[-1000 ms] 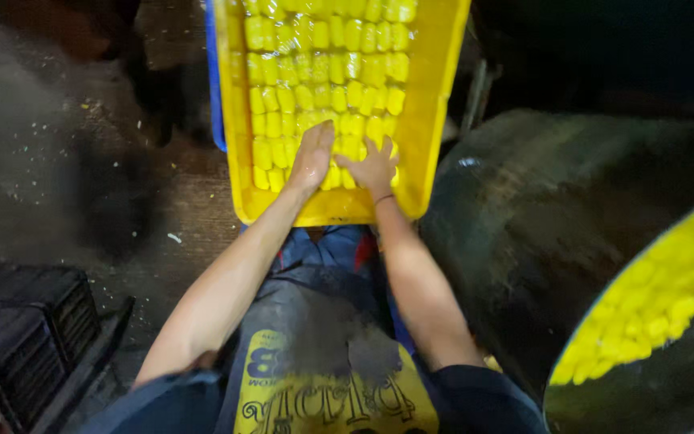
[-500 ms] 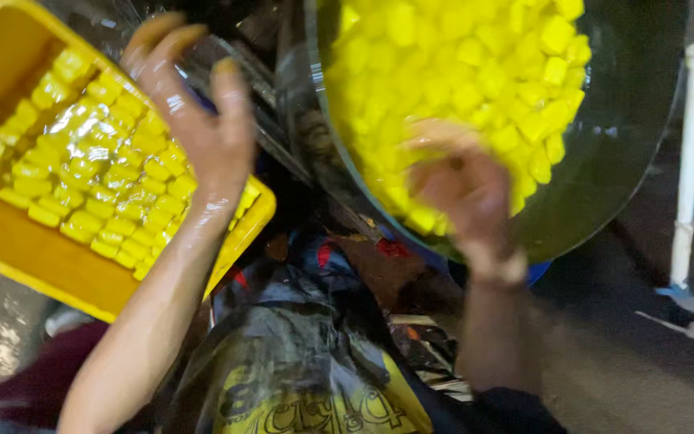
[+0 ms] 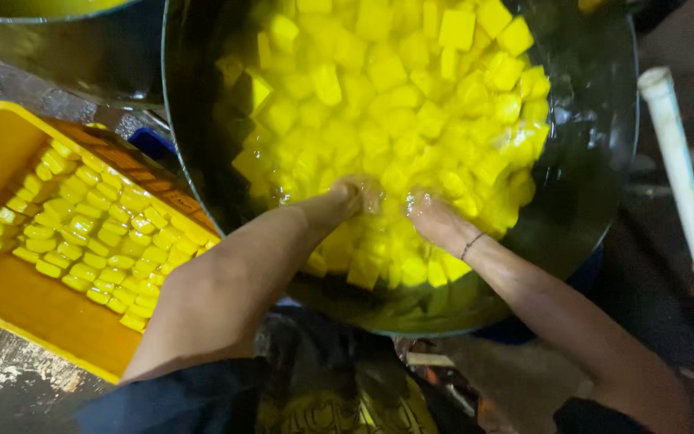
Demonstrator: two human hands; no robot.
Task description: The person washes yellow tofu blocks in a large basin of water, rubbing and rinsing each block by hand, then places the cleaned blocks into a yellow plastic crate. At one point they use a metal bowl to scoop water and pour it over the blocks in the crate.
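Observation:
A large dark metal basin [image 3: 596, 153] holds yellow liquid and several floating yellow cubes [image 3: 395, 88]. My left hand [image 3: 353, 193] and my right hand [image 3: 434, 215] are both dipped into the liquid near the basin's front edge, side by side among the cubes. The fingers are under the surface, so I cannot see whether they hold anything. A thin band circles my right wrist. To the left lies a yellow plastic crate [image 3: 2, 145] with rows of yellow cubes [image 3: 90, 225] packed in it.
A white pipe [image 3: 684, 185] runs down the right side. Another dark basin rim [image 3: 58, 24] shows at the top left. The wet concrete floor [image 3: 2, 386] lies below the crate. A blue object [image 3: 154, 145] sits between crate and basin.
Both hands have left the crate, swung right over the basin, and now plunge into the yellow liquid. The view has turned from the crate to the basin.

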